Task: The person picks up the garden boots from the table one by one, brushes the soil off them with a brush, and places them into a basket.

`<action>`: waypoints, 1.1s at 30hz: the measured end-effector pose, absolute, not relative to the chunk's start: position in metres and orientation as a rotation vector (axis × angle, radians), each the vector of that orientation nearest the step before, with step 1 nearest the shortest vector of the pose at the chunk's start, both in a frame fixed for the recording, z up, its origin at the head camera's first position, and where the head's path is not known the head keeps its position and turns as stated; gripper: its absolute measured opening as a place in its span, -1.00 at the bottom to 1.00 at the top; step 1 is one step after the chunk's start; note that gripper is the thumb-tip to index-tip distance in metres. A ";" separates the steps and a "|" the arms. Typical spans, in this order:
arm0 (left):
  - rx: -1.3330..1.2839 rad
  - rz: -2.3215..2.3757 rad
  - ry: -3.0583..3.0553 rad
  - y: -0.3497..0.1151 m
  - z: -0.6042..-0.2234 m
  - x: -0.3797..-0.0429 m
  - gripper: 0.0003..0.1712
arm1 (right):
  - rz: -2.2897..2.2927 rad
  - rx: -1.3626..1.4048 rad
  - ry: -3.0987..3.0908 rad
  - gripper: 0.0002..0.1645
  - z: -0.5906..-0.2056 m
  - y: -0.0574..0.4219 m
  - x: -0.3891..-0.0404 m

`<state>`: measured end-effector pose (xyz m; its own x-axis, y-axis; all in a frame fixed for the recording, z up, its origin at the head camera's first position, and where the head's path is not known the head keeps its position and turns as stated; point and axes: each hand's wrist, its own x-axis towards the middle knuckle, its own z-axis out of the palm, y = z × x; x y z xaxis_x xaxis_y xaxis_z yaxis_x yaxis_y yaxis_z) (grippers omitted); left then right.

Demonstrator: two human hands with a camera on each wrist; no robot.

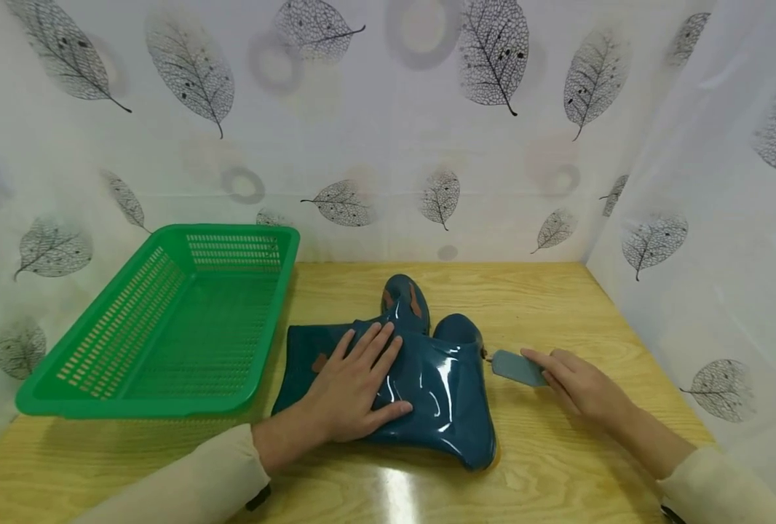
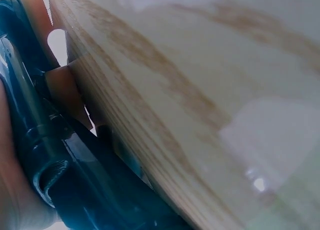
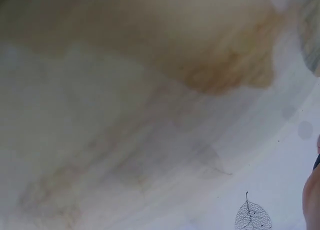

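Note:
A pair of glossy dark blue rubber boots [image 1: 450,400] lies on its side on the wooden table, feet toward the back, with reddish-brown patches on one foot. My left hand [image 1: 349,389] rests on the boot shafts, fingers spread and thumb out to the right. To the right of the boots, my right hand [image 1: 587,391] pinches a grey tag [image 1: 514,367] by its end; the tag's other end meets the nearer boot's heel. In the left wrist view the shiny blue boot material [image 2: 80,170] fills the lower left. The right wrist view shows only part of a finger [image 3: 312,200].
A green plastic basket [image 1: 266,342] with slotted sides stands on the table [image 1: 539,466] left of the boots. A white curtain [image 1: 375,145] with a leaf print hangs behind the table and along its sides.

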<state>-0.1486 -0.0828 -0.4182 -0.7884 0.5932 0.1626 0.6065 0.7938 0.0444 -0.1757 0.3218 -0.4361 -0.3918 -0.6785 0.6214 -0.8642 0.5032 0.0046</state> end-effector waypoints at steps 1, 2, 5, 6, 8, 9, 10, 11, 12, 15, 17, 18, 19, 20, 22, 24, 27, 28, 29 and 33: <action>-0.956 -0.141 -2.842 -0.083 -0.418 -0.149 0.10 | 0.443 1.223 -2.232 -0.50 -0.436 0.321 -0.173; -0.956 -0.143 -2.843 -0.082 -0.418 -0.149 0.10 | 0.458 1.186 -2.280 -0.54 -0.435 0.321 -0.171; -0.953 -0.139 -2.855 -0.082 -0.418 -0.148 0.10 | 0.497 1.050 -2.449 -0.53 -0.434 0.322 -0.165; -0.953 -0.137 -2.857 -0.082 -0.418 -0.148 0.11 | 0.510 1.019 -2.507 -0.47 -0.434 0.322 -0.164; -0.953 -0.132 -2.857 -0.082 -0.418 -0.148 0.11 | 0.542 0.983 -2.604 -0.36 -0.433 0.324 -0.163; -0.951 -0.127 -2.857 -0.082 -0.418 -0.148 0.11 | 0.551 0.972 -2.643 -0.34 -0.433 0.324 -0.164; -0.950 -0.123 -2.854 -0.082 -0.418 -0.149 0.11 | 0.559 0.964 -2.673 -0.32 -0.433 0.325 -0.164; -0.948 -0.119 -2.850 -0.082 -0.418 -0.149 0.11 | 0.563 0.959 -2.703 -0.31 -0.433 0.325 -0.165; -0.947 -0.116 -2.848 -0.082 -0.418 -0.149 0.11 | 0.573 0.946 -2.723 -0.29 -0.434 0.325 -0.166; -0.944 -0.112 -2.851 -0.082 -0.418 -0.149 0.11 | 0.544 0.908 -2.743 -0.23 -0.435 0.324 -0.167; -0.945 -0.112 -2.856 -0.081 -0.419 -0.149 0.11 | 0.509 0.889 -2.739 -0.22 -0.434 0.324 -0.166; -0.946 -0.113 -2.861 -0.081 -0.419 -0.149 0.11 | 0.497 0.886 -2.730 -0.22 -0.434 0.323 -0.165; -0.947 -0.114 -2.865 -0.081 -0.419 -0.148 0.11 | 0.480 0.887 -2.715 -0.21 -0.434 0.323 -0.165; -0.947 -0.115 -2.868 -0.081 -0.419 -0.148 0.11 | 0.469 0.890 -2.698 -0.20 -0.434 0.323 -0.164; -0.946 -0.110 -2.871 -0.081 -0.419 -0.148 0.11 | 0.459 0.895 -2.657 -0.22 -0.433 0.322 -0.163; -0.946 -0.107 -2.871 -0.081 -0.419 -0.147 0.10 | 0.475 0.898 -2.605 -0.26 -0.433 0.321 -0.163; -0.950 -0.108 -2.863 -0.081 -0.418 -0.147 0.10 | 0.523 0.911 -2.519 -0.37 -0.433 0.319 -0.165; -0.951 -0.108 -2.861 -0.081 -0.418 -0.147 0.10 | 0.542 0.916 -2.494 -0.41 -0.434 0.319 -0.166; -0.950 -0.109 -2.861 -0.081 -0.418 -0.147 0.10 | 0.559 0.924 -2.471 -0.45 -0.434 0.318 -0.167; -0.942 -0.101 -2.861 -0.081 -0.418 -0.147 0.11 | 0.597 0.983 -2.423 -0.53 -0.435 0.313 -0.170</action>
<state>-0.1472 -0.0812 -0.4177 -0.7975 0.5865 0.1417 0.5950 0.8033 0.0239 -0.1702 0.3129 -0.4353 -0.6418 -0.5290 0.5551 -0.7263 0.6517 -0.2187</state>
